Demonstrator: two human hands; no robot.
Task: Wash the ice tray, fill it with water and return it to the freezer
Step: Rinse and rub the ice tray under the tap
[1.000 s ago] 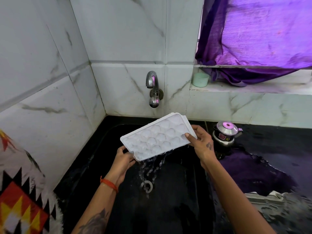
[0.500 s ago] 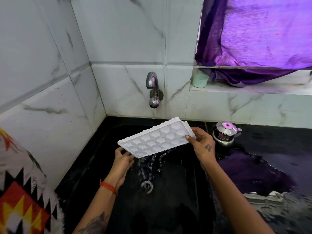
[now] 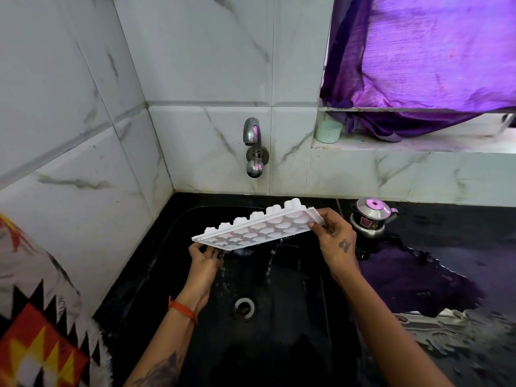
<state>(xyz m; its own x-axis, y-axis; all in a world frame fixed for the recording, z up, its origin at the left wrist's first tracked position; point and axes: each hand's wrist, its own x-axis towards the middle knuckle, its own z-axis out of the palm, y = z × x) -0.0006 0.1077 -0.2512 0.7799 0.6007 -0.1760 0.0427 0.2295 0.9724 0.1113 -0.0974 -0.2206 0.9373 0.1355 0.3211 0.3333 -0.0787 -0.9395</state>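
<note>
Both hands pinch tilted ice tray [image 3: 259,229] over sink [image 3: 167,263]: left hand [image 3: 205,256], right hand [image 3: 336,240].

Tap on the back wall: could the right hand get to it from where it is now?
Probably yes, once freed. The right hand grips the ice tray at one end, and the tap sits just above and behind it with nothing between. The left hand holds the other end.
</note>
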